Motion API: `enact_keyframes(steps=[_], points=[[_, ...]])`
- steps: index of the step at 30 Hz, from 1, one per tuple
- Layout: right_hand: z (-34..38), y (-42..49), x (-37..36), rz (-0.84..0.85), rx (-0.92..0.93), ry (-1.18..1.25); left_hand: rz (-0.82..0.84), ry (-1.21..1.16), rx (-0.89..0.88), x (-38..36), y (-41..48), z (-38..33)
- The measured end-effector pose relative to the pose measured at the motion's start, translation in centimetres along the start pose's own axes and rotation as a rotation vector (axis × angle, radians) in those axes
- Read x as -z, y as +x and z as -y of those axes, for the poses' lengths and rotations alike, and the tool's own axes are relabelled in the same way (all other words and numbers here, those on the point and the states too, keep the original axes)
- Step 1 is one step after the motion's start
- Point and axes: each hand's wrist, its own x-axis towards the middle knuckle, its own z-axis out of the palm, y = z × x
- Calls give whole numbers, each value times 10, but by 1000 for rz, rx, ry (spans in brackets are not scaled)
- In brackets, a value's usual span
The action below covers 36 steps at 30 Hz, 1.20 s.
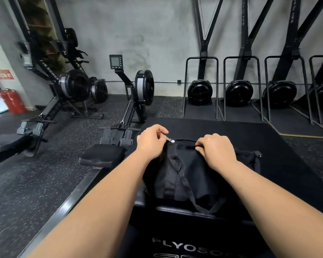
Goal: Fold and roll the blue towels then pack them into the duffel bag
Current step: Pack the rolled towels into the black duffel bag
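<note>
Head view: the black duffel bag [199,175] sits on a soft plyo box [194,244]. The left hand [151,140] pinches the zipper pull [170,140] at the bag's left end, and the right hand [215,148] grips the zipper seam. Rowing machines [136,101] stand to the left, and ski trainers [199,92] line the wall.

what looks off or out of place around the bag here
Nothing damaged or spilled. The duffel bag sits on the black box, one strap dangling over its front edge; the left hand pinches the zipper pull.
</note>
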Motion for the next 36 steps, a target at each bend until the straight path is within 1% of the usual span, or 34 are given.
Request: enact_keyframes(steps=[6,9,12,14,17,19,21,23,27,31,36], points=[[-4,-2,-1,0,-13,46,-91,19,132,40,10,48],[-1,-1,0,-8,-7,75,-98,26,145,48,10,60],[0,-1,-1,-12,3,111,-104,107,134,46,5,57],[-2,-3,-1,0,8,151,-119,232,78,41,3,56],[-18,-9,0,33,4,186,-130,384,-166,34,1,55],[-36,-16,1,56,2,161,-55,465,-311,28,1,51],[-55,-25,1,83,14,80,24,587,-383,21,1,48],[-68,-33,2,85,0,27,44,671,-416,15,2,48],[-77,-40,4,2,-98,67,-25,689,-463,6,10,39],[-91,-33,18,-77,-182,123,-104,603,-448,-5,31,15],[-127,-14,30,-105,-235,99,-137,529,-451,-33,61,-21]])
